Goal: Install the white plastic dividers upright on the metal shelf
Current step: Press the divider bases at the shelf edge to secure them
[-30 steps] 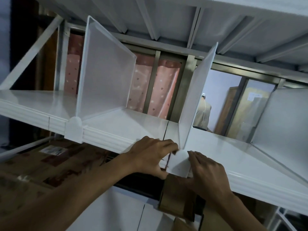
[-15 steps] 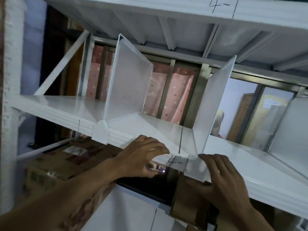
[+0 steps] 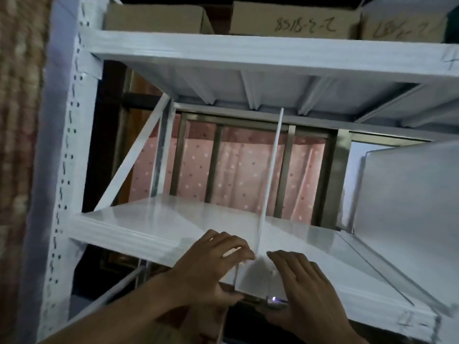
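Note:
A white plastic divider point(image 3: 269, 182) stands upright on the white metal shelf point(image 3: 149, 224); I see it edge-on as a thin line. Its front clip point(image 3: 255, 276) hangs over the shelf's front lip. My left hand point(image 3: 206, 271) curls over the lip on the clip's left side, thumb underneath. Spread fingers of my right hand point(image 3: 305, 286) press on the clip's right side. A second divider point(image 3: 409, 194) stands upright further right on the same shelf.
The rack's perforated white post point(image 3: 62, 170) rises at the left, with a diagonal brace behind it. The upper shelf point(image 3: 223, 50) carries cardboard boxes point(image 3: 154, 18). A pink dotted curtain point(image 3: 243, 170) and window bars lie behind. A small light point(image 3: 274, 299) glows under the clip.
The view has swung left and up. My hands have left the middle divider's clip and now hold the clip of the divider to its left, which I see edge-on.

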